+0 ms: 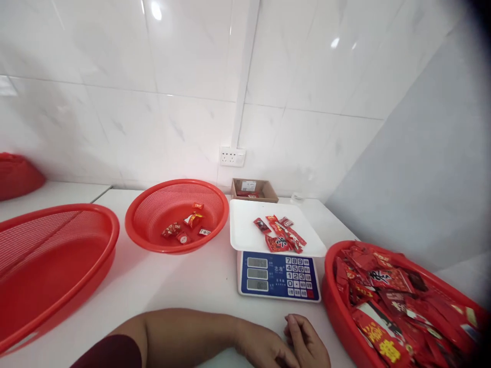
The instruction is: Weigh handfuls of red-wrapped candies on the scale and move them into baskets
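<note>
1. L hand (pixel 264 347) was at the bottom edge, partly cut off; its fingers were bent, but couldn't tell if they were apart or together
2. R hand (pixel 309 345) was just beside it, fingers curled w/ thumb near them; couldn't tell if closed on anything
3. L forearm (pixel 192 332) lay across the near side of the worktop (pixel 192 281), w/ a dark maroon sleeve (pixel 111 352) at the elbow
4. Digital scale (pixel 278 276) stood just beyond the hands, its keypad side facing them; display digits were too faint to read
5. White tray (pixel 245 225) topped the scale & held a loose cluster of red snack pkts (pixel 280 235)
6. R of the scale, a red basket (pixel 335 317) was heaped w/ assorted red pkts (pixel 406 306)
7. L of the tray, a round mesh basket (pixel 143 220) held a few small wrapped pcs (pixel 184 225); the far-L basket (pixel 57 266) was partly out of view
8. Behind the tray, a cardboard box (pixel 270 191) w/ red pkts inside stood near the tiled wall (pixel 184 122), below a socket (pixel 232 157)
</note>
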Available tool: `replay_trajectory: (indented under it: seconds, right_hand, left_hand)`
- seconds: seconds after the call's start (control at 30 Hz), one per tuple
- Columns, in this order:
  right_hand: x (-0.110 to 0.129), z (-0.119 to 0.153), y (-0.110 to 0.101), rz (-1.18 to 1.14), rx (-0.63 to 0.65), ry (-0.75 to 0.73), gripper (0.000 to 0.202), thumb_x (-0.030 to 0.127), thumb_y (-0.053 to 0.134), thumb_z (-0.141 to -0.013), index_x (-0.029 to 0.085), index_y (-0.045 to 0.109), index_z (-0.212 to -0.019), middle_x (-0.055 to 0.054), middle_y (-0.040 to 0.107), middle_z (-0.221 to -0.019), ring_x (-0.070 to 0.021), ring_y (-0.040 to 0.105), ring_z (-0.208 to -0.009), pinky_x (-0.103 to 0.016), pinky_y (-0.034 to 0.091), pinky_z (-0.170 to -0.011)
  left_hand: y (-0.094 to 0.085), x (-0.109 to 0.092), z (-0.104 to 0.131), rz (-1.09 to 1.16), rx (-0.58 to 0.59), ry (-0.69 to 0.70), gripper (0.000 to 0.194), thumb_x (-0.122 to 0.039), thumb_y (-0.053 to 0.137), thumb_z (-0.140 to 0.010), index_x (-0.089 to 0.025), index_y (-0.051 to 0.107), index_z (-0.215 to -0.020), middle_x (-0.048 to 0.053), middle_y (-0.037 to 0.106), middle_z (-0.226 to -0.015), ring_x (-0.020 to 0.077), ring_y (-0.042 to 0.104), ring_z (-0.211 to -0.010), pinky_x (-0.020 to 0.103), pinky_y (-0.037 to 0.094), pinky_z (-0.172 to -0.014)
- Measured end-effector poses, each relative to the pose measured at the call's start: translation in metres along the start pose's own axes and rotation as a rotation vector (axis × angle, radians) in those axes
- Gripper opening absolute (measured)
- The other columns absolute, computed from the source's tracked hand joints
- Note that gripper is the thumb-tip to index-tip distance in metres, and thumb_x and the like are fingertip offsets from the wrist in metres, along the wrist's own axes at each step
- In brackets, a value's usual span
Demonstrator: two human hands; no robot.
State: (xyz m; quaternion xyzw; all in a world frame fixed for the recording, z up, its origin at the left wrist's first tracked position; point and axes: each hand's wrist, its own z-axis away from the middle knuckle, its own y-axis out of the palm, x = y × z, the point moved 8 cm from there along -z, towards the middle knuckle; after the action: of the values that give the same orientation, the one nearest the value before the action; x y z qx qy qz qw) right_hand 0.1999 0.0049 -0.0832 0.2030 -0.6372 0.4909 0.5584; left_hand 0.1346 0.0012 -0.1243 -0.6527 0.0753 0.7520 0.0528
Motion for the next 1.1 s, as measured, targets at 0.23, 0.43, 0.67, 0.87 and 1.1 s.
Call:
replay_trajectory:
  seconds: [0.23, 0.43, 0.67, 0.87, 1.1]
  right_hand:
    - [-0.003, 0.006, 0.002, -0.014, 0.072, -0.084, 0.039, 0.059, 0.048, -0.069, 0.022, 0.057, -0.071, 0.001, 0.059, -0.061, -0.0167, 0.055, -0.059, -0.025, 0.045, -0.057]
    - [0.008, 0.01, 0.0, -0.001, 0.052, -0.154, 0.036, 0.056, 0.049, -0.071, 0.021, 0.059, -0.072, 0.0, 0.059, -0.063, -0.0174, 0.055, -0.063, -0.025, 0.046, -0.061]
    - [0.007, 0.009, -0.002, -0.006, 0.05, -0.181, 0.036, 0.056, 0.049, -0.071, 0.021, 0.058, -0.071, 0.001, 0.058, -0.06, -0.0162, 0.053, -0.059, -0.024, 0.044, -0.056]
    - [0.004, 0.009, -0.001, -0.019, 0.062, -0.174, 0.038, 0.057, 0.048, -0.072, 0.021, 0.058, -0.071, 0.001, 0.057, -0.06, -0.016, 0.054, -0.06, -0.024, 0.044, -0.058]
    - [0.007, 0.009, -0.002, -0.079, 0.065, -0.183, 0.038, 0.058, 0.05, -0.071, 0.021, 0.059, -0.07, 0.002, 0.057, -0.059, -0.0156, 0.054, -0.059, -0.023, 0.045, -0.057]
  left_hand:
    - [0.013, -0.062, 0.028, -0.254, -0.056, 0.096, 0.031, -0.023, 0.058, -0.073, -0.012, 0.059, -0.102, 0.0, 0.058, -0.082, 0.0118, 0.056, -0.076, 0.021, 0.044, -0.076]
    - [-0.079, -0.152, 0.067, -0.6, -0.7, 0.087, 0.021, -0.027, 0.049, -0.082, -0.015, 0.061, -0.096, 0.003, 0.063, -0.092, 0.0111, 0.056, -0.082, 0.02, 0.043, -0.074]
    - [-0.171, -0.194, 0.065, -1.188, -0.97, -0.114, 0.034, -0.04, 0.04, -0.087, -0.018, 0.054, -0.108, 0.005, 0.058, -0.109, 0.018, 0.044, -0.111, 0.032, 0.026, -0.101]
    - [-0.194, -0.171, 0.04, -1.21, -0.898, -0.285, 0.062, -0.065, 0.033, -0.079, -0.019, 0.051, -0.118, 0.01, 0.04, -0.132, 0.0338, 0.013, -0.13, 0.051, 0.016, -0.103]
    - [-0.192, -0.173, 0.046, -1.305, -0.904, -0.287, 0.055, -0.059, 0.024, -0.085, -0.021, 0.057, -0.107, 0.004, 0.048, -0.124, 0.0272, 0.016, -0.13, 0.043, 0.016, -0.105]
